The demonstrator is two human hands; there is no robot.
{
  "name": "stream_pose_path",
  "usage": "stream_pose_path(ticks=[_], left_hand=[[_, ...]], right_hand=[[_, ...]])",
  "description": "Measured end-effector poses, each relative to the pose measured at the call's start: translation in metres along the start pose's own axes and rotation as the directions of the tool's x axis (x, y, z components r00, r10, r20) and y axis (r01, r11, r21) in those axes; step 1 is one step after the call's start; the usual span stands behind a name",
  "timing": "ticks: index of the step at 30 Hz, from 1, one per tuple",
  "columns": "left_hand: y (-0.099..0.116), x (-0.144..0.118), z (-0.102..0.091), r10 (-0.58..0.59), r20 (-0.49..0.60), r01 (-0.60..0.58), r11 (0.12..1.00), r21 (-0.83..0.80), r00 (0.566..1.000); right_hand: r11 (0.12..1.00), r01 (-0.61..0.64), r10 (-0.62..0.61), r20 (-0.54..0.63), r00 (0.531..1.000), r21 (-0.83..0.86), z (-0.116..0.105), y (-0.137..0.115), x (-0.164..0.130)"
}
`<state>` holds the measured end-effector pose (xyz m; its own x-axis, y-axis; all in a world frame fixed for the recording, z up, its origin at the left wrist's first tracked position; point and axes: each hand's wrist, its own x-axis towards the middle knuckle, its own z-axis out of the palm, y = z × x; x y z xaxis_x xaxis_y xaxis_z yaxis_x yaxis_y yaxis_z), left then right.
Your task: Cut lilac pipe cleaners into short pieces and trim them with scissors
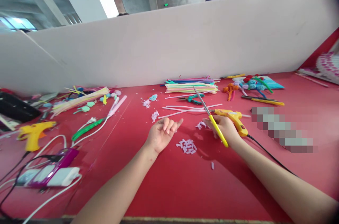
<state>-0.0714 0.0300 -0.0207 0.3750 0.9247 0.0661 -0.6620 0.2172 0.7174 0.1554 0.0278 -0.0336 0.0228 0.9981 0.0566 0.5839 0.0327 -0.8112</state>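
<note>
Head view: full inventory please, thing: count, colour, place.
scissors: one, yellow handles, in right hand
glue gun: one, yellow, by right hand
second glue gun: one, yellow, far left
cut pieces: small pile, pale lilac, between hands
long sticks: several, pale pink, beyond the hands
stick bundle: one, pastel mix, near partition
pliers: one, teal handles, by the bundle
power strip: one, white, lower left
table: one, red
partition: one, white, behind table
left hand: loosely curled, empty, resting on table
right hand: grips scissors
</note>
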Motion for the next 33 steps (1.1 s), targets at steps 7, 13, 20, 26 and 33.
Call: stream_pose_path(ticks=[7,13,20,26,33], left_hand=[[0.001,-0.001,0.001,0.005,0.036,-0.009,0.995,0.101,0.999],[-0.016,-0.009,0.017,0.047,0.195,-0.188,0.555,0.810,0.980],[-0.037,-0.013,0.028,-0.130,0.234,-0.188,0.294,0.937,0.964],[-0.034,-0.016,0.031,-0.424,0.210,0.003,0.449,0.894,0.881],[-0.045,-0.022,0.049,-0.253,0.540,-0.565,-0.036,0.824,0.803]], right_hand=[[0.998,0.044,-0.044,0.004,0.999,-0.043,0.000,0.001,0.000],[0.989,0.058,-0.066,-0.057,0.996,-0.135,0.000,0.003,0.005],[0.978,0.078,-0.093,-0.068,0.993,-0.191,0.000,0.001,0.005],[0.973,0.099,-0.115,-0.065,0.991,-0.210,0.000,-0.002,0.003],[0.972,0.111,-0.127,-0.067,0.990,-0.209,-0.001,-0.002,0.004]])
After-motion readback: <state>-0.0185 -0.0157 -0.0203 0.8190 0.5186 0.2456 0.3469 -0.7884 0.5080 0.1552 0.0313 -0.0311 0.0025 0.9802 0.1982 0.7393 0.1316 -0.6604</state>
